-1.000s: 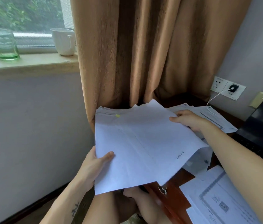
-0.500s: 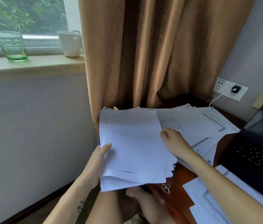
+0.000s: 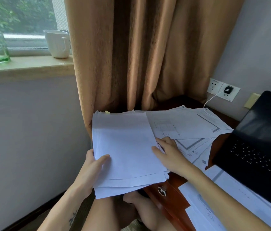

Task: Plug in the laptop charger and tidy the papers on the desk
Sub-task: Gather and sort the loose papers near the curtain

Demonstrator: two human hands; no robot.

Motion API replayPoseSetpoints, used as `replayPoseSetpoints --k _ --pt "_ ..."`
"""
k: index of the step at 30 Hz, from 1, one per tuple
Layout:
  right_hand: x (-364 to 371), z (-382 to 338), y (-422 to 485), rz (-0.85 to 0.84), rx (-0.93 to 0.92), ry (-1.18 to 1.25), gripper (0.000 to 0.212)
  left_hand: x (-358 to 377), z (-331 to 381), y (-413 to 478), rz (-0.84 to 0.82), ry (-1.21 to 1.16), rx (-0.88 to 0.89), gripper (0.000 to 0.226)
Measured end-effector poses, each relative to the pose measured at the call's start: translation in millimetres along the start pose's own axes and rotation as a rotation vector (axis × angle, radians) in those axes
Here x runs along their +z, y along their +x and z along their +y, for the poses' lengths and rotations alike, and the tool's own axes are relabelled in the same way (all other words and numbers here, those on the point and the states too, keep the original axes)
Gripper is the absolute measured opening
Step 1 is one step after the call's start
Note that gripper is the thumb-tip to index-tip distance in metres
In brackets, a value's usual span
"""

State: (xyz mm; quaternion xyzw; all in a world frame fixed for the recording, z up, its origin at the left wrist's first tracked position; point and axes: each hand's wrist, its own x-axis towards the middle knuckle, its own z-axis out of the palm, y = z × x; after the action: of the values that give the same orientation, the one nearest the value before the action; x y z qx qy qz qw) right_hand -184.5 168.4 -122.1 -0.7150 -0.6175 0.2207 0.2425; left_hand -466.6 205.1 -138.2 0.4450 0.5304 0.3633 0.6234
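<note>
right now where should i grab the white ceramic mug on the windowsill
The white ceramic mug stands upright on the beige windowsill, its loop handle turned toward the brown curtain. Probably hook fingers through the handle from the front, since the curtain crowds that side.

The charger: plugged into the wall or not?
Plugged in: its black plug sits in the right wall socket, white cable trailing down.
</note>
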Motion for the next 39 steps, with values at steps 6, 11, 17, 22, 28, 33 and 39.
replayPoseSetpoints --k 6,11,17,22,28,33,39 --pt "13.2 -8.1 -8.0 0.022 0.029 0.103 0.041 -0.8 0.1 -1.6 -0.055 0.058 -0.006 0.043" --pt "-12.2 15.1 9.2 0.144 0.006 0.039 0.038 -2.8 1.0 0.9 -0.025 0.023 0.020 0.036" --pt "-59.9 65.5 36.2 0.023 0.106 -0.356 0.078 -14.0 5.7 12.5 0.042 -0.042 0.024 0.040" --pt "-80.0 67.3 43.9 -0.047 0.038 -0.398 0.066 -18.1 9.1 20.4 0.071 -0.076 0.016 0.043" --pt "-75.3 63.1 46.7 0.051 -0.118 -0.759 0.029 -17.1 5.5 17.8 0.057 -0.067 0.021 0.038" --pt "-77.6 54.0 50.0 0.140 -0.078 -0.939 0.021 -16.0 5.3 15.9 0.054 -0.081 0.038 0.037" --pt "-77.1 46.7 45.5 0.357 -0.009 -0.229 0.028 -14.5 3.2 13.3 0.024 -0.095 0.046 0.041"
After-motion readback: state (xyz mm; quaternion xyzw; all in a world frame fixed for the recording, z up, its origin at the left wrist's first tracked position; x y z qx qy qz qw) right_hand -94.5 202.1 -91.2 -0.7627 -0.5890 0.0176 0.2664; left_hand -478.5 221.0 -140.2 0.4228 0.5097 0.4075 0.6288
